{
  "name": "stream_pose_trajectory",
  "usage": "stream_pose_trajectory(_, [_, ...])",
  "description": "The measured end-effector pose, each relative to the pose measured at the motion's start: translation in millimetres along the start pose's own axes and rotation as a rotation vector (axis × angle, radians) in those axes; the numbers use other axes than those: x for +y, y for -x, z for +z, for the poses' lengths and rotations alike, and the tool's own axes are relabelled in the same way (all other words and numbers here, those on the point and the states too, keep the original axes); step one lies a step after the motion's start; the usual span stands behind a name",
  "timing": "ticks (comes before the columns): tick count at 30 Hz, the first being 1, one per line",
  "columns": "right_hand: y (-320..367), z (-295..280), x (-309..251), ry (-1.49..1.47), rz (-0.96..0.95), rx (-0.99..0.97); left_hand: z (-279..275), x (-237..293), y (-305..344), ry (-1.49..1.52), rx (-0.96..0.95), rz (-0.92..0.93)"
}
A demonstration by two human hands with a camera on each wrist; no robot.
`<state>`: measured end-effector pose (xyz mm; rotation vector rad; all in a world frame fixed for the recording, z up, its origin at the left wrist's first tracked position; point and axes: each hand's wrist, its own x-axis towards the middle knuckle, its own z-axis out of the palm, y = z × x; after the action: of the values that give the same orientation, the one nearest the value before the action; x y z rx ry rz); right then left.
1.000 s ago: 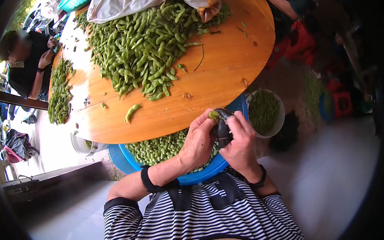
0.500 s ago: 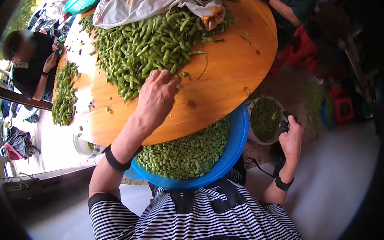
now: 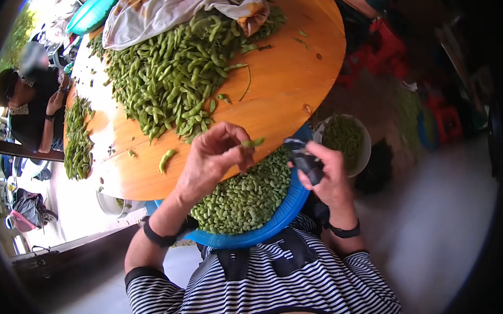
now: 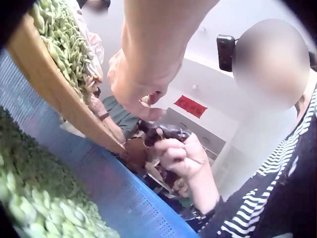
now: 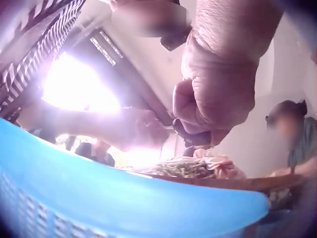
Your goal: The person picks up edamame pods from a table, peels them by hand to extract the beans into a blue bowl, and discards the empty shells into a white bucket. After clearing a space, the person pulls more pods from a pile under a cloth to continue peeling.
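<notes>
In the head view my left hand (image 3: pixel 215 155) pinches a green soybean pod (image 3: pixel 254 142) between thumb and fingertips, over the table's near edge. My right hand (image 3: pixel 332 179) grips a small black hand tool (image 3: pixel 307 165) with a dark metallic end, pointing up and left toward the pod; a short gap separates them. The left wrist view shows the tool (image 4: pixel 171 132) lying along the right hand's curled fingers. Below both hands, a blue plastic basket (image 3: pixel 298 198) holds many shelled green beans (image 3: pixel 236 204).
A large heap of pods (image 3: pixel 165 77) lies on the round wooden table (image 3: pixel 293 72), partly under a stained white cloth (image 3: pixel 163 16). One loose pod (image 3: pixel 166 160) sits near the edge. A white bucket (image 3: pixel 365 147) stands on the right. Another person (image 3: pixel 37 117) sits at the left.
My left hand has come back from the pod heap toward me, now with a pod in its fingers. The right hand with the tool has moved inward from the right side to near the left hand.
</notes>
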<state>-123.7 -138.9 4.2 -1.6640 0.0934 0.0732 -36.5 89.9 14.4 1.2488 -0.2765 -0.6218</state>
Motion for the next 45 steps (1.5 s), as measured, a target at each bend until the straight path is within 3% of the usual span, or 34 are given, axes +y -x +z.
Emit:
stream_pose_trajectory(2, [0,11,-5,-0.284,0.1,-0.138,13,-16,9,0.129,-0.014,0.028])
stream_pose_trajectory(7, [0,20,6,-0.565,0.127,-0.2,25,-36,21,0.13,0.008,0.035])
stream_pose_trajectory(14, [3,17,-3,-0.461,0.099,-0.218,26,-36,27,-0.037,0.099,-0.043])
stream_pose_trajectory(16, [2,19,-5,-0.126,0.012,-0.175,23,-36,26,-0.059,0.102,-0.061])
stream_pose_trajectory(19, [0,14,-2,-0.14,-0.087,-0.231,17,-37,26,0.114,-0.003,-0.127])
stream_pose_trajectory(20, [0,12,-3,-0.141,-0.087,-0.233,18,-38,27,0.298,-0.048,-0.197])
stream_pose_trajectory(22, [1,10,-7,-0.56,0.129,-0.368,20,-47,29,0.642,-0.169,-0.249])
stream_pose_trajectory(24, [1,9,0,-0.636,0.096,-0.435,24,-56,31,0.809,-0.245,-0.239])
stream_pose_trajectory(26, [2,10,1,-0.545,0.036,-0.394,29,-53,30,0.804,-0.233,-0.235])
stream_pose_trajectory(27, [6,12,-2,-0.468,0.063,-0.276,32,-52,29,0.656,-0.154,-0.198])
stream_pose_trajectory(28, [5,13,-2,-0.468,0.062,-0.28,35,-51,29,0.507,-0.077,-0.163])
stream_pose_trajectory(30, [5,16,-2,-0.124,-0.078,-0.181,38,-46,31,0.435,-0.034,-0.132])
stream_pose_trajectory(32, [6,21,-2,-0.072,-0.094,-0.156,36,-49,34,0.087,0.076,-0.107])
stream_pose_trajectory(33, [7,24,-2,-0.021,-0.111,-0.13,40,-50,33,0.08,0.134,-0.041])
stream_pose_trajectory(34, [8,26,-2,0.028,-0.127,-0.102,40,-50,32,0.08,0.136,-0.04])
stream_pose_trajectory(36, [9,30,0,0.127,-0.185,-0.076,38,-51,29,-0.298,0.166,0.118])
stream_pose_trajectory(37, [10,34,-3,0.21,-0.256,-0.01,38,-50,29,-0.297,0.167,0.117])
stream_pose_trajectory(40, [8,38,0,0.319,-0.391,0.065,31,-43,26,-0.361,0.123,0.018])
stream_pose_trajectory(43, [6,31,3,0.294,-0.298,0.051,20,-30,19,-0.04,-0.074,-0.257])
stream_pose_trajectory(45, [5,24,4,0.044,-0.03,-0.116,15,-26,17,-0.004,-0.1,-0.325])
